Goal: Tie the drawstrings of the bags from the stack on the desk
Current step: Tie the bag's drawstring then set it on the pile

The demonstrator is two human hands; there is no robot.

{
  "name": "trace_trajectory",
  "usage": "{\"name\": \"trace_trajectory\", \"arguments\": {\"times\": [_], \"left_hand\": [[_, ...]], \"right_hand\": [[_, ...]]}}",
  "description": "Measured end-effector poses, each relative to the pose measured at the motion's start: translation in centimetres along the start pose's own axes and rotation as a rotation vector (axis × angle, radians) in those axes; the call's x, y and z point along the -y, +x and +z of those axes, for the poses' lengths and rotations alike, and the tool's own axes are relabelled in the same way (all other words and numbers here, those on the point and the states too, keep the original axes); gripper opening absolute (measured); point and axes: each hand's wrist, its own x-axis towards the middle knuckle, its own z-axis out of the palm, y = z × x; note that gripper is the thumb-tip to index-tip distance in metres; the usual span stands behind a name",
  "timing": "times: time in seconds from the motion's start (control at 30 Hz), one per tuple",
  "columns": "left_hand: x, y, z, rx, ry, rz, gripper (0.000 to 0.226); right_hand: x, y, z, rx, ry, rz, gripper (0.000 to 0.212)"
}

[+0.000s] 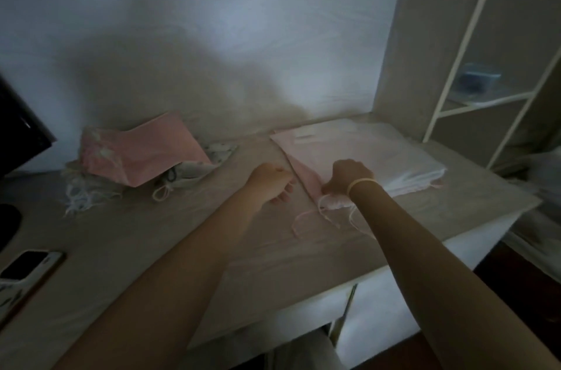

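A pink bag (306,175) lies flat on top of the stack (394,157) of folded bags at the right end of the desk (151,233). Its long axis runs from the far wall toward the person, angled a little to the right, with the gathered mouth at the near end, pointing toward the person. The right hand (349,178) sits right on that near end, fingers curled down and gripping the bunched mouth of the bag; a pale band circles the wrist. The drawstrings (306,218) spill out from under this hand onto the desk in loose pink and white loops, nearer the person than the hand. The left hand (270,183) rests on the desk just beside the bag's left edge, its fingers curled under; whether it pinches a string cannot be told in the dim light. On the left of the desk, well apart, lies a heap of bags (136,157) with strings trailing. A phone (27,269) lies near the left edge.
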Motion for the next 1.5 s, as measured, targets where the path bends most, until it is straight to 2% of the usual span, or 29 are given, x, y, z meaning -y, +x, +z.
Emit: {"name": "trace_trajectory", "arguments": {"times": [0.17, 0.27, 0.37, 0.47, 0.57, 0.63, 0.7, 0.8, 0.87, 0.93, 1.0, 1.1, 1.17, 1.23, 1.37, 1.5], "left_hand": [[0.0, -0.8, 0.3, -0.066, -0.180, -0.051, 0.017], [0.2, -1.1, -0.6, -0.024, -0.343, -0.087, 0.035], [1.1, -1.3, -1.9, 0.012, -0.497, -0.128, 0.049], [2.8, -2.0, -3.9, 0.017, -0.640, -0.155, 0.032], [4.3, -2.7, -6.0, 0.045, -0.728, -0.149, 0.019], [4.9, -3.0, -6.9, -0.014, -0.816, -0.160, 0.022], [5.1, -3.2, -7.4, -0.071, -0.944, -0.171, 0.025], [5.5, -3.5, -8.0, -0.015, -1.159, -0.173, 0.024], [5.8, -4.2, -8.3, 0.118, -1.034, -0.208, 0.038], [5.6, -5.5, -8.0, 0.229, -0.719, -0.236, 0.044], [5.2, -6.8, -7.4, 0.242, -0.563, -0.201, 0.037], [5.8, -7.3, -7.8, 0.196, -0.764, -0.110, 0.035], [6.6, -7.2, -8.5, 0.158, -0.957, -0.108, 0.037], [7.3, -7.2, -8.9, 0.122, -1.091, -0.093, 0.036], [7.7, -7.7, -8.4, 0.079, -1.227, -0.045, 0.035], [7.3, -7.9, -7.7, 0.050, -1.257, -0.022, 0.034]], "right_hand": [[1.6, -0.8, 0.0, -0.246, 0.280, -0.210, 0.015], [3.9, -1.7, -0.1, -0.335, 0.473, -0.388, 0.012], [6.6, -2.8, -0.1, -0.274, 0.633, -0.520, 0.014], [9.2, -3.6, 0.2, -0.125, 0.605, -0.608, 0.016], [9.9, -4.0, 0.0, 0.094, 0.583, -0.623, 0.032], [9.7, -4.2, 0.3, 0.075, 0.415, -0.668, 0.048], [9.2, -4.5, 0.6, -0.018, 0.284, -0.626, 0.056], [7.9, -5.0, 0.9, -0.272, 0.093, -0.467, 0.039], [7.3, -5.3, 1.0, -0.341, 0.075, -0.382, 0.027], [7.0, -5.5, 1.0, -0.328, 0.164, -0.343, 0.025], [6.9, -5.6, 1.1, -0.299, 0.269, -0.339, 0.026], [6.4, -6.3, 1.4, -0.284, 0.302, -0.332, 0.042], [5.5, -6.7, 1.8, -0.311, 0.235, -0.245, 0.051], [4.5, -6.8, 1.9, -0.310, 0.210, -0.145, 0.049], [2.5, -7.6, 1.1, -0.242, 0.331, -0.033, 0.046], [2.1, -8.4, 0.1, -0.284, 0.538, 0.000, 0.047]]}}
